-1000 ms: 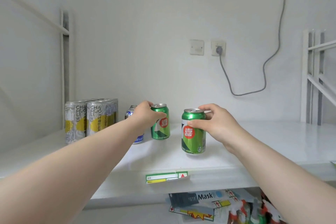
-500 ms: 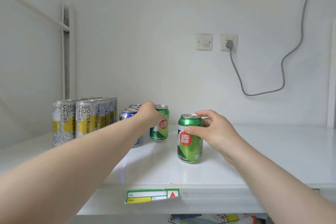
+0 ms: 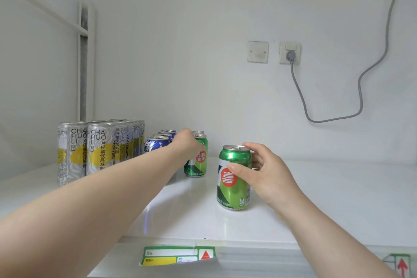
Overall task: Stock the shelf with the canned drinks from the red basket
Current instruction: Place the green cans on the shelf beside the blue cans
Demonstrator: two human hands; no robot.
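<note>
Two green cans with a red round label stand upright on the white shelf (image 3: 338,198). My left hand (image 3: 187,144) reaches far back and grips the top of the rear green can (image 3: 198,165), which stands in front of more green cans. My right hand (image 3: 261,171) holds the upper part of the front green can (image 3: 234,178), thumb across its face. A row of blue cans (image 3: 155,144) sits left of the green ones. Tall silver and yellow cans (image 3: 90,149) stand in rows at the far left. The red basket is out of view.
A price label (image 3: 178,255) hangs on the shelf's front edge, and a second label (image 3: 400,264) sits at the right corner. On the back wall are a blank plate (image 3: 257,51) and a socket (image 3: 290,52) with a grey cable (image 3: 361,88) looping right. A white upright (image 3: 84,61) stands at the left.
The camera has risen and moved closer, so the lower shelf has dropped from view. Both hands stay on their green cans; the left one sits slightly deeper in the row.
</note>
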